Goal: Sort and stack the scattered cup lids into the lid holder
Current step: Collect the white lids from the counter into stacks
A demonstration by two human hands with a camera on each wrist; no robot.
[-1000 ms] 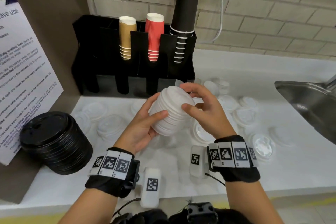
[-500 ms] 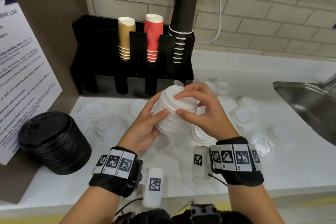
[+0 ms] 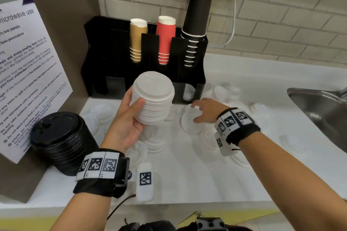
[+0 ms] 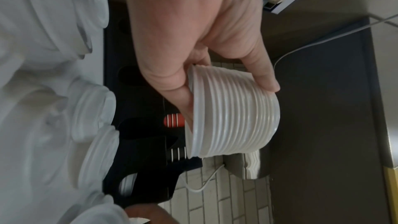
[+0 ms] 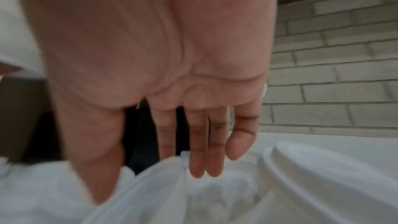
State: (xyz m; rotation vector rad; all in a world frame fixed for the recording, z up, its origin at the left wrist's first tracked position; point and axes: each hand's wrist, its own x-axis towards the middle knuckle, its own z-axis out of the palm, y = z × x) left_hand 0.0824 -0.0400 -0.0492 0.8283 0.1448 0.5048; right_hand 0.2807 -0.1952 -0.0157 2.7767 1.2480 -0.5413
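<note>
My left hand grips a tall stack of white lids from its side, held up in front of the black lid holder. The left wrist view shows my thumb and fingers curled round the stack of white lids. My right hand is off the stack and reaches down, fingers extended, onto a single white lid lying on the counter. In the blurred right wrist view its fingers are straight and hang just above white lids.
Many loose white lids lie scattered over the white counter. A stack of black lids stands at the left by a notice board. Gold, red and black cups fill the holder's upper slots. A steel sink lies at the right.
My right hand has let go of the top of the white lid stack and dropped right and down to a lid on the counter. The left hand keeps holding the stack.
</note>
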